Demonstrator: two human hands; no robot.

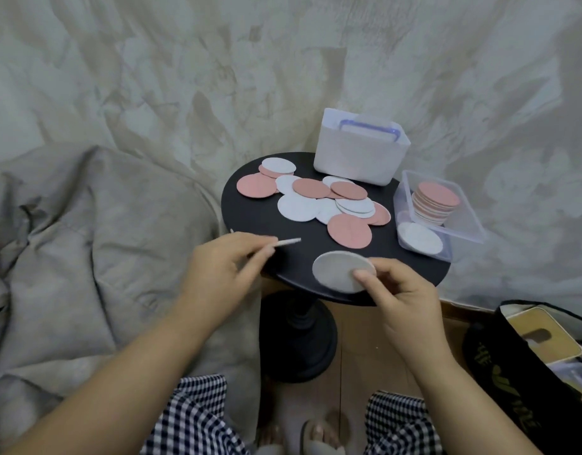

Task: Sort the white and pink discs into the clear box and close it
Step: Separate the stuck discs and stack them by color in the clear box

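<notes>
I see left hand (224, 267) motion-blurred; its disc (288, 242) edge-on, colour unclear to me. Black bag (513, 389) cut by right edge.

Was plainly a home, seemingly a bedroom corner. Had a rumpled grey-beige cloth quilt (69, 224) heaped on the left and a pale draped cloth with a faded leaf pattern (283, 60) covering the back. Held a small round black pedestal table (250, 221) on a brown wood-look floor (358, 326), beside an open black fabric bag with yellow lettering (513, 389). Showed black-and-white checked loose trousers (191, 415) and grey open-toed slippers (319, 436), indoor wear.
</notes>
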